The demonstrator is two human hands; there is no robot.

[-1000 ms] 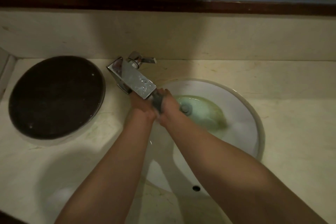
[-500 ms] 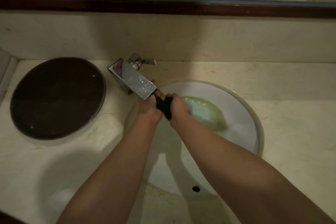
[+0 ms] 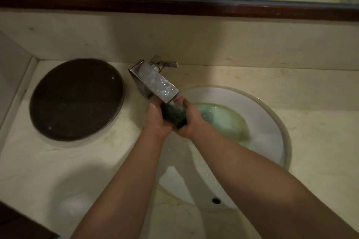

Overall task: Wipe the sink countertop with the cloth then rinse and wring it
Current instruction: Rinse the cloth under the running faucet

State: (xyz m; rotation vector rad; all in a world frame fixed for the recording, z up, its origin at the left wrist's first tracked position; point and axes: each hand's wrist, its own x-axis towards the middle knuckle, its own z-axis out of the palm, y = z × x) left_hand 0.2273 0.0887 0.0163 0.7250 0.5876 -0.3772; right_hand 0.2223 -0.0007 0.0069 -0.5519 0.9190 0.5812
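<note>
We look down on a cream marble countertop that runs beneath a dark wooden mirror frame. A round white sink basin is set into it at about four o'clock from the view's centre. Pale green water is pooled toward the basin's twelve o'clock side. A dark brown round disc lies flat on the counter at nine o'clock. A square chrome faucet stands at the basin's eleven o'clock rim. Just under its spout we see the left hand and the right hand, fingers curled, both gripping a bunched dark cloth between them above the basin.
</note>
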